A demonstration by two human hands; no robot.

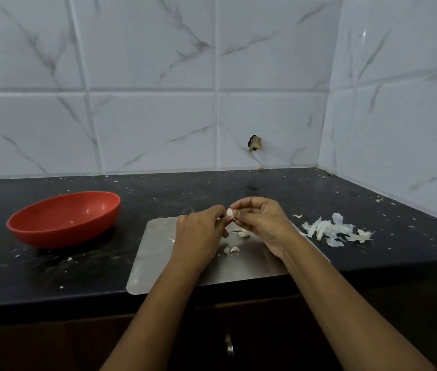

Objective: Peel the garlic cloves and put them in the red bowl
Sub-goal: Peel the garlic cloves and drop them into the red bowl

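A red oval plastic bowl (51,236) sat left of the flat steel board (158,253), with papery white peels (332,230) to its right. Above it, the fingers of the left hand (198,231) and right hand (260,220) pinched a small white garlic clove (230,212), partly hiding loose cloves (242,232).

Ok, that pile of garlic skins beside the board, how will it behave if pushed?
The garlic skins look thin and translucent, so probably very light and floppy. They lie as loose separate flakes, so a push would likely scatter them.

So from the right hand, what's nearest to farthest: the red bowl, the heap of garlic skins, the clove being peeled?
1. garlic clove: pinched between the right hand and the left hand.
2. heap of garlic skins: on the counter, just to its right.
3. red bowl: far left, past the left hand.
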